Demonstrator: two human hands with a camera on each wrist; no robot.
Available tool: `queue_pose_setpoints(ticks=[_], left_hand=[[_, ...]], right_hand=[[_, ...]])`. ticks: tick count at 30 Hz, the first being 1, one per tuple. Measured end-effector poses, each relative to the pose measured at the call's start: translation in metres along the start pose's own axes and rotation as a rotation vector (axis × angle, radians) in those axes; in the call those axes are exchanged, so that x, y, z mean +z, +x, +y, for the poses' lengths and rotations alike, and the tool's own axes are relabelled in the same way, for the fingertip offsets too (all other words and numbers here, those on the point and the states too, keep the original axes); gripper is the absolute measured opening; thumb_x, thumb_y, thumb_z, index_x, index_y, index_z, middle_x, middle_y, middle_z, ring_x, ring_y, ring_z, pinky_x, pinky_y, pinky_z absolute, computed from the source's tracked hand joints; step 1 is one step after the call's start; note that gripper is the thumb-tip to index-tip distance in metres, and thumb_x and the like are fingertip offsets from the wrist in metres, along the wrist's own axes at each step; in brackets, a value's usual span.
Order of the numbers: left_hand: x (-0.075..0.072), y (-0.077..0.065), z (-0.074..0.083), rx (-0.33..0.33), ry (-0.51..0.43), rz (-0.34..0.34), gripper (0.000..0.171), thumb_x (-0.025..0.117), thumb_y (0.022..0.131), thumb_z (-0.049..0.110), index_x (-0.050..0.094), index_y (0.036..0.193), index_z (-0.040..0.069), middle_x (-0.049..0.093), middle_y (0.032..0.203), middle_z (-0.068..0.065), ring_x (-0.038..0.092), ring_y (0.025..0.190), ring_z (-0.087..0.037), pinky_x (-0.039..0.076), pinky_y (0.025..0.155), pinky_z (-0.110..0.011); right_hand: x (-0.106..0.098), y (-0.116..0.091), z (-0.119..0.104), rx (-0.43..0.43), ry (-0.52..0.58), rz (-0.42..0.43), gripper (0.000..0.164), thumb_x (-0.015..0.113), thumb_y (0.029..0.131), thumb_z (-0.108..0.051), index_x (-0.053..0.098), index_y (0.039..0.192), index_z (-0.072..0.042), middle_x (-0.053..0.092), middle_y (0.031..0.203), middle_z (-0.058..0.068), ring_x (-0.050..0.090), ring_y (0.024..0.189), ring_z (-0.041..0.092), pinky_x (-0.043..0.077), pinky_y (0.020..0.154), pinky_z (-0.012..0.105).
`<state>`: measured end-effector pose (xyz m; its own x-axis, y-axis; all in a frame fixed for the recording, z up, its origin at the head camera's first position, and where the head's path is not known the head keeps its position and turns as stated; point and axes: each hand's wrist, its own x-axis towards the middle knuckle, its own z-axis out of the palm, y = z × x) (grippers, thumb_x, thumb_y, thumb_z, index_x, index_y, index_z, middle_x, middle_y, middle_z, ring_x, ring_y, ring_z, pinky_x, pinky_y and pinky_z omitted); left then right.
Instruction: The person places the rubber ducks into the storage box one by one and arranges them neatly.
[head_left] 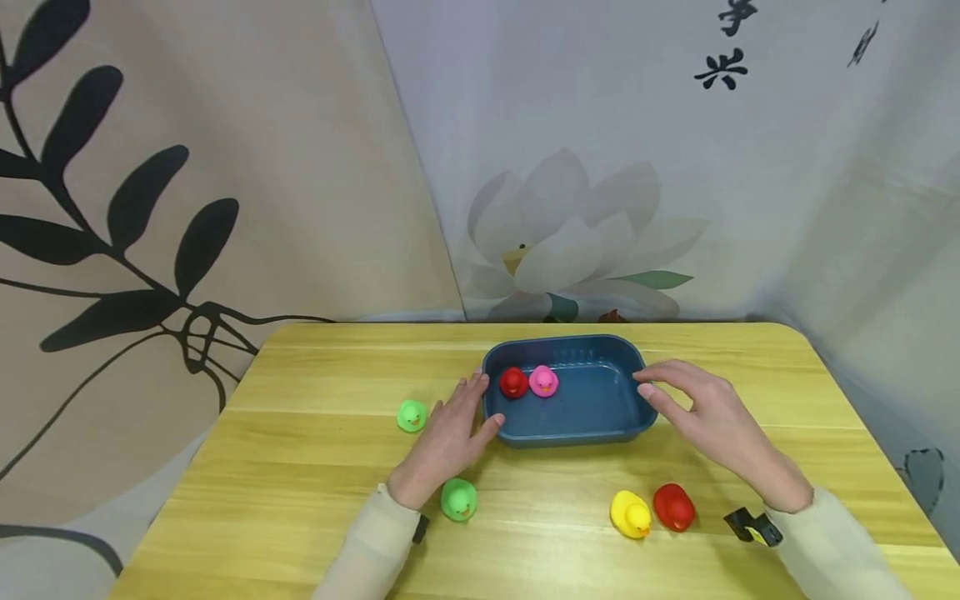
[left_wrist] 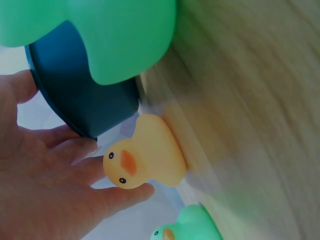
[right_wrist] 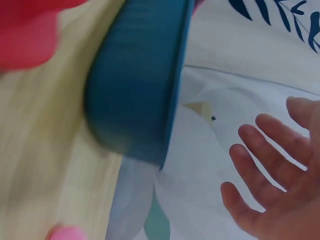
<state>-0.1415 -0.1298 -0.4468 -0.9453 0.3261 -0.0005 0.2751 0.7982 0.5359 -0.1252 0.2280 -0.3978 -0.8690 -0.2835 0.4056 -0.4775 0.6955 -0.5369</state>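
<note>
A dark blue basin (head_left: 573, 438) holds a red toy duck (head_left: 513, 382) and a pink toy duck (head_left: 543, 382) in its left part. My left hand (head_left: 444, 442) is spread at the basin's left end, its fingertips and thumb at the rim. In the left wrist view a yellow-orange duck (left_wrist: 152, 152) lies beside those fingers; the hand hides it from the head view. My right hand (head_left: 711, 414) hovers by the basin's right end. The right wrist view shows its fingers (right_wrist: 272, 165) loosely bent, holding nothing and apart from the basin wall (right_wrist: 132, 80).
Two green ducks (head_left: 412, 416) flank the left forearm on the wooden table (head_left: 300, 467). In front of the basin stand a yellow duck (head_left: 631, 514) and a red duck (head_left: 674, 507). A pink object (right_wrist: 67, 233) shows at the right wrist view's lower edge. Printed cloth hangs behind.
</note>
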Motion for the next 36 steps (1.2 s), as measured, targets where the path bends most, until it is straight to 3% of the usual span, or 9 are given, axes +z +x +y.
queue_pose_setpoints(ticks=[1, 4, 8, 14, 23, 30, 36], left_hand=[[0.0, 0.0, 0.0, 0.001, 0.001, 0.001, 0.073, 0.054, 0.106, 0.047, 0.032, 0.162, 0.006, 0.025, 0.17, -0.01, 0.022, 0.156, -0.034, 0.022, 0.118, -0.069], [0.0, 0.0, -0.001, -0.001, 0.009, 0.001, 0.073, 0.054, 0.106, 0.048, 0.032, 0.163, 0.007, 0.025, 0.17, -0.009, 0.022, 0.156, -0.034, 0.022, 0.118, -0.069], [-0.001, 0.0, -0.001, -0.004, 0.009, -0.001, 0.073, 0.054, 0.106, 0.048, 0.032, 0.163, 0.007, 0.025, 0.17, -0.009, 0.022, 0.156, -0.034, 0.022, 0.118, -0.069], [0.0, 0.0, -0.001, 0.002, 0.006, 0.004, 0.072, 0.054, 0.106, 0.047, 0.033, 0.162, 0.006, 0.025, 0.17, -0.009, 0.022, 0.156, -0.035, 0.022, 0.117, -0.071], [0.0, 0.0, -0.002, 0.002, -0.006, 0.009, 0.072, 0.056, 0.106, 0.043, 0.033, 0.162, 0.006, 0.024, 0.17, -0.01, 0.022, 0.156, -0.035, 0.022, 0.117, -0.071], [0.0, 0.0, -0.001, 0.003, -0.001, 0.002, 0.072, 0.056, 0.106, 0.045, 0.033, 0.162, 0.006, 0.025, 0.17, -0.01, 0.022, 0.156, -0.035, 0.023, 0.117, -0.07], [0.0, 0.0, 0.001, 0.004, 0.003, 0.002, 0.072, 0.056, 0.106, 0.046, 0.033, 0.162, 0.006, 0.025, 0.17, -0.01, 0.022, 0.156, -0.035, 0.023, 0.118, -0.07]], right_hand=[[-0.002, -0.003, 0.002, -0.004, -0.015, 0.01, 0.022, 0.073, 0.098, -0.017, 0.076, 0.121, -0.016, 0.073, 0.122, 0.005, 0.068, 0.109, 0.028, 0.059, 0.077, 0.042], [-0.005, -0.01, 0.012, -0.009, -0.061, 0.031, 0.026, 0.074, 0.097, -0.016, 0.075, 0.123, -0.013, 0.072, 0.127, 0.006, 0.068, 0.112, 0.03, 0.058, 0.081, 0.044], [-0.009, -0.019, 0.022, -0.008, -0.103, 0.035, 0.028, 0.074, 0.097, -0.018, 0.073, 0.124, -0.01, 0.069, 0.133, 0.011, 0.064, 0.122, 0.039, 0.049, 0.096, 0.06], [-0.018, -0.029, 0.035, -0.01, -0.148, -0.002, 0.037, 0.073, 0.098, -0.024, 0.069, 0.13, -0.005, 0.062, 0.141, 0.019, 0.056, 0.126, 0.048, 0.044, 0.097, 0.068], [-0.027, -0.04, 0.059, -0.006, -0.234, -0.071, 0.057, 0.074, 0.097, -0.032, 0.06, 0.142, -0.001, 0.053, 0.151, 0.021, 0.047, 0.136, 0.049, 0.036, 0.109, 0.066], [-0.032, -0.046, 0.08, 0.017, -0.221, -0.138, 0.062, 0.076, 0.095, -0.034, 0.058, 0.144, -0.001, 0.049, 0.155, 0.021, 0.043, 0.139, 0.051, 0.034, 0.11, 0.067], [-0.037, -0.05, 0.092, 0.104, -0.169, -0.209, 0.066, 0.074, 0.096, -0.04, 0.057, 0.146, -0.001, 0.049, 0.153, 0.024, 0.04, 0.139, 0.053, 0.032, 0.108, 0.072]])
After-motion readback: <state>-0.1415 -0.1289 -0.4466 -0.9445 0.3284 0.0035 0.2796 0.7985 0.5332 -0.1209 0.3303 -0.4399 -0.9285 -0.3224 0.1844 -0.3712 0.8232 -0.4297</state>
